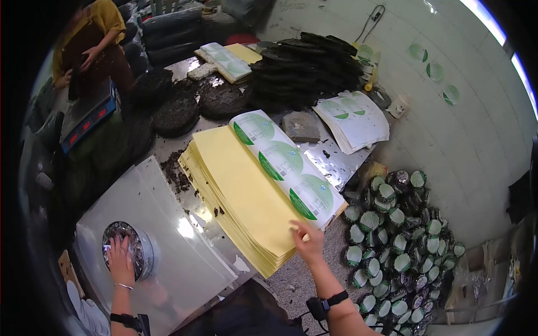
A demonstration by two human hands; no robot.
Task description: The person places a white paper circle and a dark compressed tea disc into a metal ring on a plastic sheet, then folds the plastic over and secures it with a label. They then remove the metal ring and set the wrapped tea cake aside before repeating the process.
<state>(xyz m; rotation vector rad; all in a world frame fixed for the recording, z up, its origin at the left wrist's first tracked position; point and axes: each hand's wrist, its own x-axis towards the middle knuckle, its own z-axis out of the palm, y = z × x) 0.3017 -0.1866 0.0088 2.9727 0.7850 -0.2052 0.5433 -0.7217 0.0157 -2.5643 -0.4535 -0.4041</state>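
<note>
My left hand (120, 259) lies with its fingers spread on the top of a round, clear-walled container (144, 255) with dark contents, which stands on a grey sheet (174, 252). My right hand (307, 238) is at the lower right corner of a thick stack of yellow sheets (241, 190), its thumb and index finger pressed together at the edge. Whether a sheet edge is between those fingertips is too small to tell. Along the stack's right side lies a curled white strip with green round labels (280, 159).
Dark flat discs (308, 67) are piled at the back. A grey block (301, 126) and another label stack (358, 120) lie behind the yellow sheets. Many wrapped, labelled packs (398, 246) are heaped at the right. A person (92, 45) stands behind a scale (89, 120) at the upper left.
</note>
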